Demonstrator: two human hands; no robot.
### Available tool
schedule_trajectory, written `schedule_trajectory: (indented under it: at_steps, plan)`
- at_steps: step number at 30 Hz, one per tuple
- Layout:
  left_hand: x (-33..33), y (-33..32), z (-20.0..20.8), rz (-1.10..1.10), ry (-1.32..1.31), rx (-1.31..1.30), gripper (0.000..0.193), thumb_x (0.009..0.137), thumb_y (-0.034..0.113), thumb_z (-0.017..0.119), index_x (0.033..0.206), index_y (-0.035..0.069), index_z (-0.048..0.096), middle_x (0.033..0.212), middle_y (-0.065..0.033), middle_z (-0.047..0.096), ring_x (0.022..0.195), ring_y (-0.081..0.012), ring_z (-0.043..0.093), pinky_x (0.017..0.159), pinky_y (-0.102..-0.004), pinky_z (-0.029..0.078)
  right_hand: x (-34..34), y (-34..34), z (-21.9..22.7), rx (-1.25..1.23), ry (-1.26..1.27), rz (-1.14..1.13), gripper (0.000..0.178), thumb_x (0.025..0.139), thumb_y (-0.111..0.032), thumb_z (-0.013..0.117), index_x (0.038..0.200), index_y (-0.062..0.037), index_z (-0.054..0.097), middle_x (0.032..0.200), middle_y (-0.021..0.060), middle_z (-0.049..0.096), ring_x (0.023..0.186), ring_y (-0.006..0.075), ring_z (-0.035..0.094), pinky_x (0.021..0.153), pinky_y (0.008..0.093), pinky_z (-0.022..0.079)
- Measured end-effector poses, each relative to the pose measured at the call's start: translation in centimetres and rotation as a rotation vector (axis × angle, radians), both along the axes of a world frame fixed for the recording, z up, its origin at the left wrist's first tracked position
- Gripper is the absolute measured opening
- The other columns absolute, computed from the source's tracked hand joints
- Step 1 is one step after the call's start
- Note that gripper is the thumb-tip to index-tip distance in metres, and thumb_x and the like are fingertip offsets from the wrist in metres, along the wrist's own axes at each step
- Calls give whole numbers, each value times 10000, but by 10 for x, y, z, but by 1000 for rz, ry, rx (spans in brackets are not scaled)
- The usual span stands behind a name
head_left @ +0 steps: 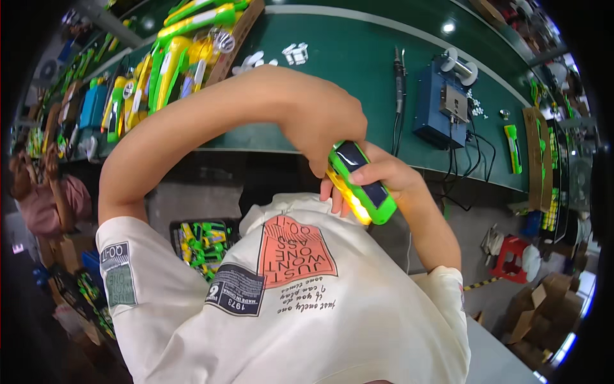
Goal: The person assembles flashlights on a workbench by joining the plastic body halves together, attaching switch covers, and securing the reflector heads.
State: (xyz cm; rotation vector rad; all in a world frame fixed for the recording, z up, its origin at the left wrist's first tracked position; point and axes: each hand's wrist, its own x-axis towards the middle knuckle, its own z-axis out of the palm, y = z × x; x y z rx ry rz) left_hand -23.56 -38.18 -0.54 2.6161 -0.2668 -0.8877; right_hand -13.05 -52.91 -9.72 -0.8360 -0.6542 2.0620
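A green and yellow flashlight [377, 206] with a dark solar-like panel on its upper face is held tilted in front of my chest. Its yellow side glows brightly. My right hand [384, 174] grips it, with the thumb lying on the panel and fingertips showing beneath the glowing side. My left hand [327, 125] reaches across from the left, its fingers curled down against the flashlight's far end. The left fingertips are partly hidden, so what they press there does not show.
On the green table [345, 54] stand a blue box-shaped device [435, 105] with cables, a pen-like tool [400, 83], small white parts [296, 54] and another flashlight [513, 148]. A carton of flashlights [236, 48] lies left. A bin [203, 246] sits below; another person [54, 198] works at far left.
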Motion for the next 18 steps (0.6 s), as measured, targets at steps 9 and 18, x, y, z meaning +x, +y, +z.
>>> schedule_trajectory:
  at_steps: [9,18]
  plan:
    - [-29,55,-86,155,-471,-233,413,608,259,823,916,38,660,889,-90,639,848,-281,616,713,-371,480,-18,12,-45,-104,-26,-169,448,746,-93,680,1131,19,483,832,140,604,681,221,641,646,339,541]
    - [-15,64,-112,138,-391,-579,421,571,179,847,946,76,686,869,-78,630,831,-269,614,724,-348,488,-29,19,-54,-151,-175,-226,450,670,-14,680,1083,11,504,953,165,587,813,268,638,732,392,541]
